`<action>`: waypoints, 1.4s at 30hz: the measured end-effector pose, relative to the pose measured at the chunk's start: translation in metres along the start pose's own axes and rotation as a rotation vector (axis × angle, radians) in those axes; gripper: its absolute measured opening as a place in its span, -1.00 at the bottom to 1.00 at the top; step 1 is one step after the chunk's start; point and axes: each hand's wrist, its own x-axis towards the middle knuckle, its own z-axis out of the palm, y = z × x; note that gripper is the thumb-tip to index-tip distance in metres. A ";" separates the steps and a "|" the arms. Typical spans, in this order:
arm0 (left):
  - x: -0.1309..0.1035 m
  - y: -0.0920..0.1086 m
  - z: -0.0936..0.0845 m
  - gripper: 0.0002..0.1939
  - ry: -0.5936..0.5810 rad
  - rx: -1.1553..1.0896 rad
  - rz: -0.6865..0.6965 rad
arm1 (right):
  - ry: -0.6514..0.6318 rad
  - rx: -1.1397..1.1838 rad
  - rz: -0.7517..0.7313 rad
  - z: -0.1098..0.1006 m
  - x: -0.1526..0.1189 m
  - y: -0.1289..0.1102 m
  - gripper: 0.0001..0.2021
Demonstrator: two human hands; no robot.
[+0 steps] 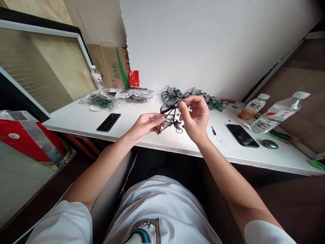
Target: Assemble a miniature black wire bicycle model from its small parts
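Note:
Above the table's front edge, my left hand [149, 125] is closed on the lower left part of a black miniature bicycle frame [174, 117]. The thumb and index finger of my right hand [195, 117] pinch together at the frame's upper right end; any smaller part between them is too small to make out. Just beyond and below the frame, small dark wheeled parts [178, 126] lie on the white table [137, 135]. Behind my hands stands a cluster of assembled dark green miniature bicycles [194, 93], partly hidden by my right hand.
Clear plastic bags of parts [101, 100] lie at the back left, near a cardboard box [111, 66]. A black phone [108, 122] rests left. On the right are another phone [243, 135], a small screwdriver-like tool [213, 130], a drink bottle [254, 106] and a water bottle [279, 113].

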 end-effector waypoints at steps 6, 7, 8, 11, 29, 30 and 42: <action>0.001 0.000 0.002 -0.44 0.082 0.100 -0.090 | 0.036 -0.034 0.024 -0.004 0.004 0.005 -0.58; 0.001 0.001 0.003 -0.45 0.104 0.132 -0.073 | 0.040 -0.043 0.033 -0.005 0.004 0.006 -0.58; 0.000 0.001 0.006 -0.47 0.130 0.178 -0.032 | 0.042 -0.053 0.046 -0.006 0.005 0.006 -0.57; -0.007 0.004 0.015 -0.49 0.193 0.376 0.180 | 0.024 -0.083 0.111 -0.006 0.004 0.008 -0.54; 0.003 -0.007 -0.001 -0.45 0.071 0.450 0.120 | -0.191 -0.104 0.323 -0.008 0.008 0.047 -0.47; 0.005 -0.006 -0.005 -0.43 0.081 0.420 0.100 | -0.186 -0.110 0.320 -0.010 0.009 0.050 -0.47; 0.028 0.001 -0.080 -0.46 0.429 0.427 0.026 | -0.221 -0.362 0.477 -0.033 0.016 0.116 -0.70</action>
